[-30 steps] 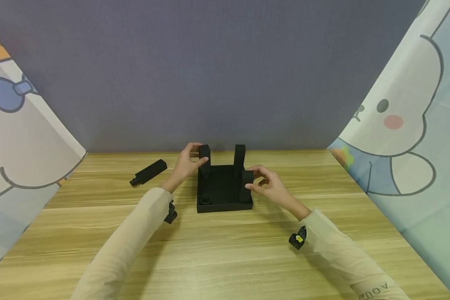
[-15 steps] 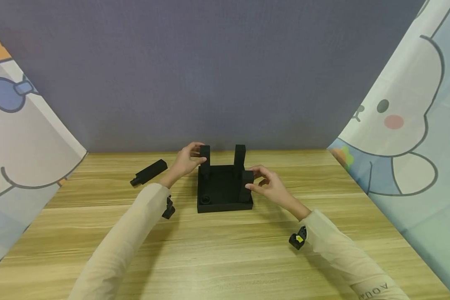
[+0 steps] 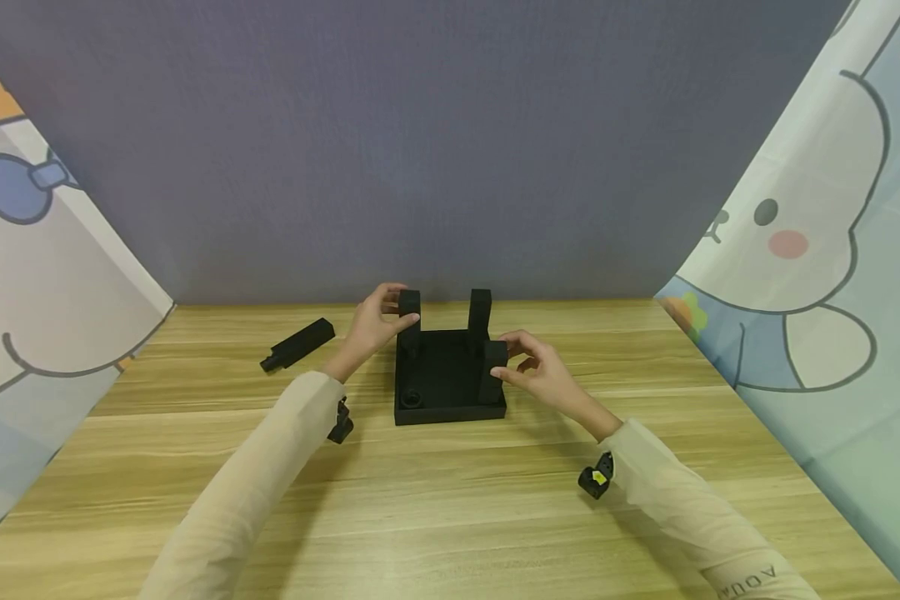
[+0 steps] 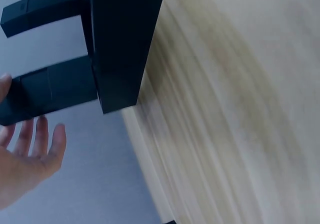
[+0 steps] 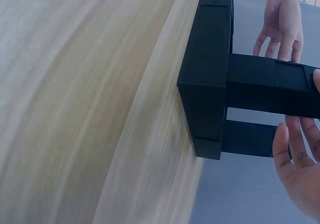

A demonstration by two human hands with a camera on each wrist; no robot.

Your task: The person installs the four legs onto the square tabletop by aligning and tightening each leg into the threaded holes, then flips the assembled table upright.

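Head view: my left hand (image 3: 371, 329) pinches the far-left post (image 3: 411, 303), my right hand (image 3: 546, 377) the near-right post (image 3: 493, 379), both posts upright on the black base (image 3: 450, 414). Left wrist view: I hold the post well away from the base, so any push should run straight down it (how fully it's seated, I can't tell). Right wrist view: my thumb and fingers take the near-right post; steady pressure there should stop the base sliding.
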